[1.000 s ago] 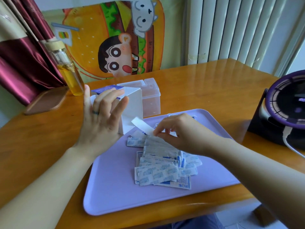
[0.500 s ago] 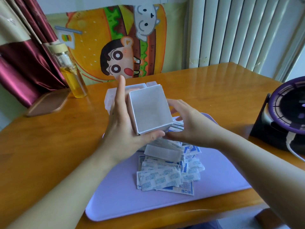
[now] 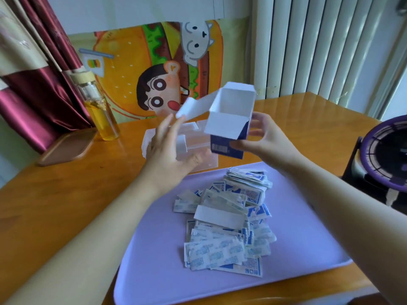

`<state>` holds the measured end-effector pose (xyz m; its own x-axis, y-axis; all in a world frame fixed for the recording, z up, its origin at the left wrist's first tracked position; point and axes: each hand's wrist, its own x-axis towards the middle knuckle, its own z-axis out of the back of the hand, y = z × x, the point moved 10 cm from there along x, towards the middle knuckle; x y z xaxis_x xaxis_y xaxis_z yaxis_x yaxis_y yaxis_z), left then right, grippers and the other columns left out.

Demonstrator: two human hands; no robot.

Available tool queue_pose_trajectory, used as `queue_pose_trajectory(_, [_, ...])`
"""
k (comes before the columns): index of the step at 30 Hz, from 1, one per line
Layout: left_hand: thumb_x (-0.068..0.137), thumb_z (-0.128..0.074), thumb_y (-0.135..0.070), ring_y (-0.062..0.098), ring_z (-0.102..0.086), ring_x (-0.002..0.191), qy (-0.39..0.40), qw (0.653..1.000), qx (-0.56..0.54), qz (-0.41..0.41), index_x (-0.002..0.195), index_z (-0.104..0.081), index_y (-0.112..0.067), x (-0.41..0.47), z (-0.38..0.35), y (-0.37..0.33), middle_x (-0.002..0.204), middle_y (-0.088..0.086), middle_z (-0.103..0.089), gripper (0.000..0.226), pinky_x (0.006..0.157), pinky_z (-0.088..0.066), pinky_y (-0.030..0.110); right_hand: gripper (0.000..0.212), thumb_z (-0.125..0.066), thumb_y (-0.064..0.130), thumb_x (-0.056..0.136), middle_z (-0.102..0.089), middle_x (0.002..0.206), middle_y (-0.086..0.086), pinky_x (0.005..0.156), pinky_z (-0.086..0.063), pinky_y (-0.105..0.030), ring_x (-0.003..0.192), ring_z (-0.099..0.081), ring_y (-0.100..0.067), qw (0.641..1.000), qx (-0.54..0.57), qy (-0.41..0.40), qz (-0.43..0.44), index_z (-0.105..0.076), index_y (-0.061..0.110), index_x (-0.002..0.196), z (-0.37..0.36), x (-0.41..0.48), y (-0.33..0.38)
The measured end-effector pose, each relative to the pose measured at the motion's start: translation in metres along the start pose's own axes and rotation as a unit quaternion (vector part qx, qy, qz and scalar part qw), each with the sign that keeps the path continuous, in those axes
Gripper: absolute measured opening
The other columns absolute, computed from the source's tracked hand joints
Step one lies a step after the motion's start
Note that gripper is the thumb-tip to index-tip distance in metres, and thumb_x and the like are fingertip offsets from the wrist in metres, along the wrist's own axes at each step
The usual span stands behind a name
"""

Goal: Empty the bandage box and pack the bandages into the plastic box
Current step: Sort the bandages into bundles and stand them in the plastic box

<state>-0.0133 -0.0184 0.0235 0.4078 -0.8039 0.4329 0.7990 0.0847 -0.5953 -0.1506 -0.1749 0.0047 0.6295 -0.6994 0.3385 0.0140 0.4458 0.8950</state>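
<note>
The white and blue bandage box (image 3: 231, 119) is held above the table with its open mouth facing me and nothing visible inside; its lid flap sticks out to the left. My right hand (image 3: 262, 137) grips its right side. My left hand (image 3: 169, 150) hovers just left of the box with fingers straight, holding nothing. A heap of wrapped bandages (image 3: 229, 225) lies on the lilac tray (image 3: 154, 249). The clear plastic box (image 3: 202, 159) stands behind the tray, partly hidden by my left hand.
A glass bottle of yellow liquid (image 3: 99, 111) and a wooden coaster (image 3: 66, 148) stand at the far left of the wooden table. A dark purple fan (image 3: 387, 155) sits at the right edge. A curtain and a cartoon poster back the table.
The bandage box passed from my left hand to my right and turned so its open mouth faces me. My left hand let go and spread open.
</note>
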Motion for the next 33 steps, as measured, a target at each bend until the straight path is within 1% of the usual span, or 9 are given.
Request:
queue_pose_trajectory(3, [0.082,-0.052,-0.063,0.017,-0.01,0.144,0.009,0.984,0.162,0.071,0.143,-0.031,-0.035,0.012,-0.005,0.034,0.156,-0.009,-0.014,0.07,0.116,-0.007,0.051,0.089,-0.082,0.038,0.062,-0.053,0.126,-0.001,0.093,-0.045,-0.032,0.114,-0.052,-0.015,0.99,-0.047,-0.123,-0.048,-0.037,0.017,0.135,0.029,0.016,-0.034])
queue_pose_trajectory(6, [0.088,-0.051,-0.056,0.02,-0.003,0.144,0.065,0.961,0.24,0.124,0.144,-0.03,-0.035,0.017,-0.021,0.06,0.157,-0.008,-0.012,0.064,0.114,0.002,0.056,0.093,-0.074,0.047,0.066,-0.048,0.132,-0.007,0.104,-0.033,-0.038,0.125,-0.038,-0.026,0.967,-0.173,-0.163,-0.095,-0.029,0.019,0.143,0.039,0.026,-0.055])
queue_pose_trajectory(10, [0.088,-0.05,-0.055,0.019,-0.003,0.144,0.077,0.954,0.267,0.112,0.144,-0.028,-0.036,0.023,-0.034,0.066,0.157,-0.007,-0.013,0.063,0.114,-0.002,0.054,0.089,-0.069,0.045,0.076,-0.04,0.133,-0.012,0.095,-0.036,-0.038,0.128,-0.028,-0.03,0.946,-0.252,-0.152,-0.138,-0.019,0.029,0.148,0.034,0.033,-0.069])
queue_pose_trajectory(15, [0.088,-0.051,-0.052,0.02,-0.004,0.143,0.072,0.953,0.277,0.1,0.144,-0.028,-0.035,0.025,-0.038,0.067,0.155,-0.006,-0.014,0.062,0.113,-0.005,0.055,0.071,-0.066,0.045,0.076,-0.041,0.132,-0.011,0.096,-0.037,-0.041,0.125,-0.03,-0.032,0.906,-0.376,-0.136,-0.14,-0.036,0.032,0.139,0.036,0.046,-0.079])
queue_pose_trajectory(19, [0.088,-0.052,-0.05,0.02,-0.007,0.142,0.058,0.953,0.284,0.091,0.145,-0.026,-0.035,0.027,-0.036,0.067,0.153,-0.006,-0.018,0.064,0.113,-0.007,0.055,0.051,-0.058,0.029,0.084,-0.041,0.136,-0.011,0.098,-0.034,-0.041,0.127,-0.03,-0.032,0.868,-0.464,-0.094,-0.15,-0.048,0.03,0.134,0.04,0.051,-0.093])
queue_pose_trajectory(23, [0.088,-0.053,-0.048,0.021,-0.015,0.139,0.041,0.95,0.3,0.076,0.145,-0.024,-0.032,0.031,-0.032,0.067,0.15,-0.007,-0.022,0.066,0.113,-0.009,0.053,0.054,-0.049,0.014,0.085,-0.036,0.143,-0.009,0.107,-0.024,-0.043,0.133,-0.025,-0.03,0.863,-0.475,-0.073,-0.155,-0.045,0.029,0.136,0.037,0.048,-0.095])
queue_pose_trajectory(26, [0.088,-0.056,-0.045,0.021,-0.022,0.137,0.02,0.942,0.329,0.059,0.145,-0.025,-0.031,0.035,-0.027,0.068,0.147,-0.005,-0.025,0.067,0.113,-0.01,0.048,0.052,-0.052,0.015,0.082,-0.036,0.144,-0.005,0.113,-0.016,-0.044,0.135,-0.025,-0.027,0.88,-0.448,-0.133,-0.084,-0.048,0.027,0.133,0.031,0.044,-0.067])
queue_pose_trajectory(29, [0.087,-0.058,-0.044,0.024,-0.021,0.139,0.015,0.928,0.367,0.059,0.145,-0.023,-0.033,0.039,-0.025,0.075,0.151,-0.002,-0.022,0.069,0.113,-0.01,0.051,0.043,-0.057,0.02,0.084,-0.046,0.135,-0.003,0.106,-0.023,-0.038,0.128,-0.034,-0.026,0.904,-0.396,-0.157,0.045,-0.054,0.025,0.127,0.007,0.043,-0.02])
queue_pose_trajectory(33, [0.088,-0.058,-0.043,0.028,-0.018,0.141,0.022,0.915,0.399,0.062,0.147,-0.022,-0.032,0.043,-0.022,0.082,0.154,0.0,-0.02,0.069,0.113,-0.01,0.06,0.051,-0.061,0.025,0.085,-0.047,0.132,-0.004,0.101,-0.036,-0.039,0.125,-0.037,-0.026,0.907,-0.394,-0.003,0.15,-0.047,0.023,0.134,-0.06,0.049,0.017])
